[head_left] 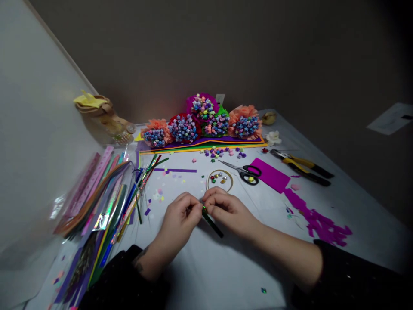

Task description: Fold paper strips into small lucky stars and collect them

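Both hands meet over the middle of the white table, fingertips close together. A shiny dark green paper strip (213, 224) is pinched there, its free end hanging down to the right. My left hand (181, 215) is closed, thumb and forefinger on the strip's upper end. My right hand (230, 211) is closed too and pinches the same end from the other side. What the fingertips cover is hidden. Just beyond the hands lies a thin gold ring (232, 183) with several small shiny folded paper stars (220, 174) inside it.
Black-handled scissors (240, 168), a magenta paper sheet (269, 174), magenta scraps (322, 221) and yellow-black pliers (300, 165) lie to the right. Paper strips in plastic sleeves (109, 202) fill the left. Behind stand several star bouquets (183, 128), with loose stars (219, 152) before them.
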Demonstrator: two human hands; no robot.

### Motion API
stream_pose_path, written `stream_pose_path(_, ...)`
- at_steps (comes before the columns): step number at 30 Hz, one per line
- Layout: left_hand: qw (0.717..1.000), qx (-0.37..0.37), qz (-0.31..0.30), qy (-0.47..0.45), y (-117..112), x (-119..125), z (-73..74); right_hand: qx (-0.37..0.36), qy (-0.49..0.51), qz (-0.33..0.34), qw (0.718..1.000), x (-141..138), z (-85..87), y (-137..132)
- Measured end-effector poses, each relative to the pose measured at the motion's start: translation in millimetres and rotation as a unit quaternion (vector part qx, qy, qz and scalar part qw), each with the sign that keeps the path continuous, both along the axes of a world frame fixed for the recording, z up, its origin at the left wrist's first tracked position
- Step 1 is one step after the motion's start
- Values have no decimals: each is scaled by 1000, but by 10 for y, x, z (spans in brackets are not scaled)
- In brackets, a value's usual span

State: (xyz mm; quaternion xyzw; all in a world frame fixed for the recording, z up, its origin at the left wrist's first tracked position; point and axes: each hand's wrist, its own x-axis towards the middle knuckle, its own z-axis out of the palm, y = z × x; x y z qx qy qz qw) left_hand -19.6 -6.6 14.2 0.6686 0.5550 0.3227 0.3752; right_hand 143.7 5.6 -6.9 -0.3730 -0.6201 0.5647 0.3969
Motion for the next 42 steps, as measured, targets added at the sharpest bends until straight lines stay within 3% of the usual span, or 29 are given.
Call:
stream_pose_path(5, 998, 47, -9, 33, -27, -11, -19, 16, -8, -6, 1000, -16, -17, -33)
stream_pose_path(14, 992, 109, -55, -30, -25, -27, -35, -3, 19, -5, 1000, 8, -5, 2)
stream_pose_path(24, 988, 147, -34, -42, -26, -27, -7, -2, 23, 0, 1000, -3, -11, -26)
stream_pose_path(30, 996, 80, -2, -28, -30, -5, -5, 19, 10, -15, 1000, 8, 9, -23)
stream_pose_path(35, 1000, -5, -4, 5, -26, 6, -9, 95, -52, -37, 993, 24, 49, -33)
stream_pose_path(42, 998, -17, 1, -65, -42, 5, -26, 213, -144, -124, 958, 35, 41, -49)
